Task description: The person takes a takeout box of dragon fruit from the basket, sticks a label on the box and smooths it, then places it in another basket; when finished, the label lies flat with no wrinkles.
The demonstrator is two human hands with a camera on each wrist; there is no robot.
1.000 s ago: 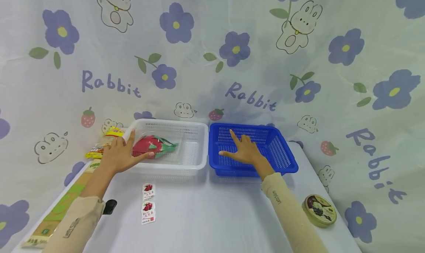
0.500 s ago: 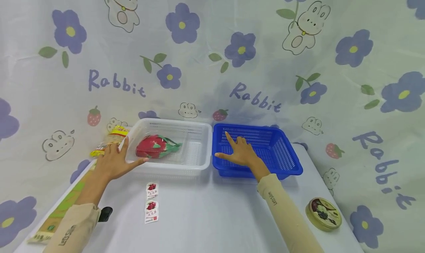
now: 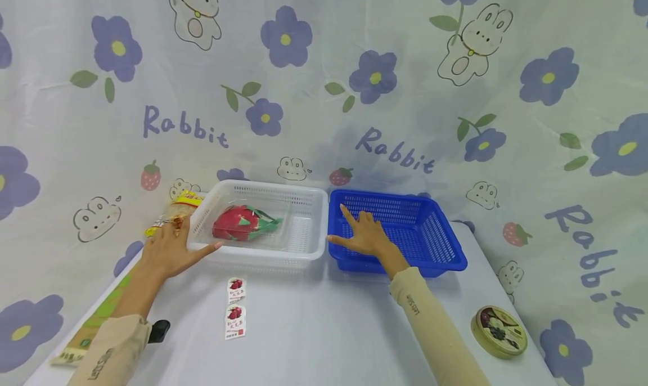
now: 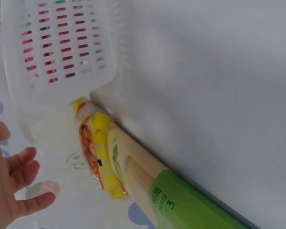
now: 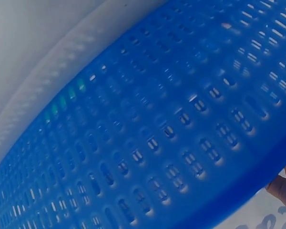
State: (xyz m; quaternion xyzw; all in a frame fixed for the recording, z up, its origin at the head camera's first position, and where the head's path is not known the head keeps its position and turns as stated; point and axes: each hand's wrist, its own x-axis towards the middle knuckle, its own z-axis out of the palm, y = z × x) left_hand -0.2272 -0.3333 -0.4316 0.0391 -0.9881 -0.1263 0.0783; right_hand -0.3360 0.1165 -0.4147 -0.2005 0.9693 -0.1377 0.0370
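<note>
My left hand (image 3: 167,254) is spread beside the front left corner of the white basket (image 3: 283,256), holding nothing. In that basket lies a red and green dragon fruit (image 3: 234,224) under clear plastic. The left wrist view shows the fingers of my left hand (image 4: 16,176) apart from the basket's wall. My right hand (image 3: 367,235), fingers extended and holding nothing, hovers over the left part of the blue basket (image 3: 439,241). In the right wrist view the blue basket's slotted wall (image 5: 133,143) hides most of that hand; some fingers (image 5: 282,190) show at the edge.
Two dragon fruit labels (image 3: 235,307) lie on the white table (image 3: 314,330) before the white basket. A round tin (image 3: 499,332) sits at right. Along the left edge lie a yellow food packet (image 4: 97,148) and a green spaghetti pack (image 4: 181,200). A dark object (image 3: 160,331) shows by the left sleeve.
My left hand has drawn back toward me, away from the white basket's left end. The right hand has shifted slightly left over the blue basket. The whole scene has slid a little right in view.
</note>
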